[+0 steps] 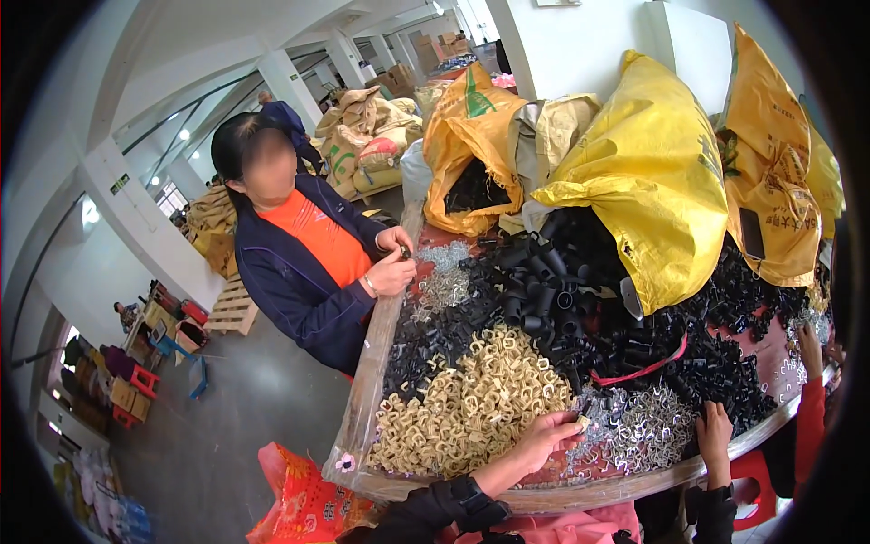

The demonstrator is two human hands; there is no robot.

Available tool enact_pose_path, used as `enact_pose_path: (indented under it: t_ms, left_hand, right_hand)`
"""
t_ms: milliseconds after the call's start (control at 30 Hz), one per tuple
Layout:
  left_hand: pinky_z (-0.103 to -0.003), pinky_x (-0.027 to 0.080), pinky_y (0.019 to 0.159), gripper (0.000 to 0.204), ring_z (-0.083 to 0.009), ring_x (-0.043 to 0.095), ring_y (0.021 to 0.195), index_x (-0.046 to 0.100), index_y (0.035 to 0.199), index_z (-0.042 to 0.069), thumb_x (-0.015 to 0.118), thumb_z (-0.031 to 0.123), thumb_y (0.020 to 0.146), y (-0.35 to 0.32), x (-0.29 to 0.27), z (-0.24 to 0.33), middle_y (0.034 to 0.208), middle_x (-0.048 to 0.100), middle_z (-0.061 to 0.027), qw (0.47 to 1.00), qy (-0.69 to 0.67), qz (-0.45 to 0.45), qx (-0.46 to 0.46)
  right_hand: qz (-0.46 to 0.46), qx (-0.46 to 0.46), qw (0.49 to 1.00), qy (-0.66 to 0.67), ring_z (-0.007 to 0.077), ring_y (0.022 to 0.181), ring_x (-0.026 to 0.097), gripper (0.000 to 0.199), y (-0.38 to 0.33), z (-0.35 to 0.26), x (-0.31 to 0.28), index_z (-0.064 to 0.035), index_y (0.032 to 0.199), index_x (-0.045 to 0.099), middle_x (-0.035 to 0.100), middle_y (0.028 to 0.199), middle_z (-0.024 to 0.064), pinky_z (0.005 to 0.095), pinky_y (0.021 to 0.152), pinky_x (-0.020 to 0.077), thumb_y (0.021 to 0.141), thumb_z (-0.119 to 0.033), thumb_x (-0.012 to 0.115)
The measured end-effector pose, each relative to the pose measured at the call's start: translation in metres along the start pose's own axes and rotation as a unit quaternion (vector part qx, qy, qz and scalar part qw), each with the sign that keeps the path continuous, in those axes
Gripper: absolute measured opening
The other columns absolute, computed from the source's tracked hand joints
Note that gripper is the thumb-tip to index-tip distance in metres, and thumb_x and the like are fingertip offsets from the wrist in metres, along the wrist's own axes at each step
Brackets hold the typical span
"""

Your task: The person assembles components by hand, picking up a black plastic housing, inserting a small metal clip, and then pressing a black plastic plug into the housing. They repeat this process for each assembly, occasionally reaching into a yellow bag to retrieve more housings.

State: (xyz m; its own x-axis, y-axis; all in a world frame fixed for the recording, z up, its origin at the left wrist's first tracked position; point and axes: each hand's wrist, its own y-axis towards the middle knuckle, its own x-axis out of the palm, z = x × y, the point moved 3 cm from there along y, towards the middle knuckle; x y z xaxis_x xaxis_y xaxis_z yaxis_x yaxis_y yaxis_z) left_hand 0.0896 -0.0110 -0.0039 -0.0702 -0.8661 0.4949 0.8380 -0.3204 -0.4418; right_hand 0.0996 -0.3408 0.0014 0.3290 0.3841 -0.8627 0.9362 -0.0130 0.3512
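The left hand is pinching a tan clip, likely light, stiff, best edge-held; right hand's grip I can't tell.

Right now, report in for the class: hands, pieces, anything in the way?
Left hand pinching beige piece. Right hand beside black parts. Red strip lying across black parts, possible snag.

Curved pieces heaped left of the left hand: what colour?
The curved pieces are beige, clearest in the head view.
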Motion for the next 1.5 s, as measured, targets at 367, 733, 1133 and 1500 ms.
enact_pose_path:
  t_ms: [367,733,1133,1500]
  left_hand:
    - [-0.019,0.047,0.060,0.025,-0.0119,0.057,0.071,0.050,0.102,-0.003,0.052,0.009,0.080,-0.008,0.023,-0.014,0.087,0.058,-0.0084,0.999,-0.027,0.031,-0.027]
    - [-0.023,0.049,0.060,0.021,-0.0177,0.059,0.070,0.051,0.098,-0.003,0.050,0.003,0.078,-0.022,0.033,-0.036,0.085,0.059,-0.0106,0.995,-0.072,0.051,0.035]
    - [-0.022,0.048,0.058,0.020,-0.0172,0.059,0.071,0.051,0.096,-0.002,0.051,0.005,0.077,-0.025,0.045,-0.044,0.084,0.059,-0.0105,0.999,-0.022,0.019,0.034]
    - [-0.022,0.048,0.058,0.021,-0.0163,0.059,0.071,0.051,0.098,-0.003,0.051,0.006,0.079,-0.023,0.033,-0.043,0.085,0.059,-0.0111,0.999,-0.036,0.007,0.027]
  right_hand:
    - [-0.116,-0.003,0.993,0.007,0.0346,0.066,0.049,0.009,0.006,0.006,0.000,-0.0025,0.070,0.043,0.045,0.071,0.0151,0.0409,0.055,0.0392,0.066,-0.007,0.050]
    - [-0.154,-0.037,0.976,0.148,0.0309,0.065,0.051,0.009,-0.001,0.012,-0.006,-0.0031,0.074,0.051,0.046,0.069,0.0126,0.0367,0.055,0.0408,0.069,-0.010,0.056]
    - [-0.047,-0.034,0.998,-0.039,0.0290,0.066,0.052,0.021,0.013,0.022,0.016,-0.0055,0.086,0.049,0.045,0.071,0.0104,0.0358,0.057,0.0433,0.067,-0.007,0.057]
    - [0.051,-0.091,0.992,0.077,0.0227,0.054,0.049,0.012,0.011,0.010,0.007,-0.0066,0.073,0.046,0.043,0.063,0.0058,0.0336,0.049,0.0389,0.072,-0.011,0.057]
